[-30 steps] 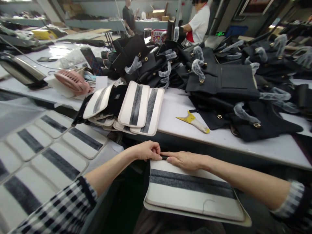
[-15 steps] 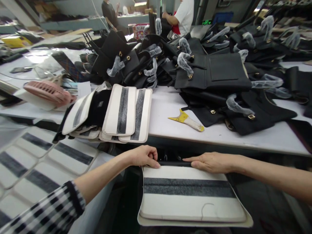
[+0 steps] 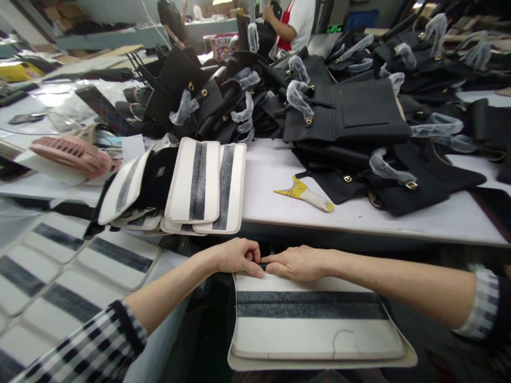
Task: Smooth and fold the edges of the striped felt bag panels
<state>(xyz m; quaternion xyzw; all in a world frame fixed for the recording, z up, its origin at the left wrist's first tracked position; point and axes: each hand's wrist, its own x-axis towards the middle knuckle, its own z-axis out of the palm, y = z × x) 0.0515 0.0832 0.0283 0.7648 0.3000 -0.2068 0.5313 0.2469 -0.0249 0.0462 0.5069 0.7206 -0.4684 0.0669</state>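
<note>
A white padded panel (image 3: 315,332) with a dark grey fuzzy strip lies across my lap, below the table edge. My left hand (image 3: 238,256) is closed in a pinch on the panel's far left corner, at its black upper edge. My right hand (image 3: 295,263) rests right beside it on the same edge, fingers together and pressed down, fingertips touching the left hand's. A stack of similar striped panels (image 3: 203,186) sits on the white table (image 3: 359,221) just beyond my hands.
A yellow-handled scraper (image 3: 305,194) lies on the table. Black bags (image 3: 351,114) with wrapped handles pile up behind it. A pink fan (image 3: 74,154) sits left. More striped panels (image 3: 59,255) lie lower left. Two people (image 3: 293,21) stand at the back.
My right hand, which slid right along the panel's upper edge half a second ago, has come back left to meet the left hand. The view has tilted down slightly.
</note>
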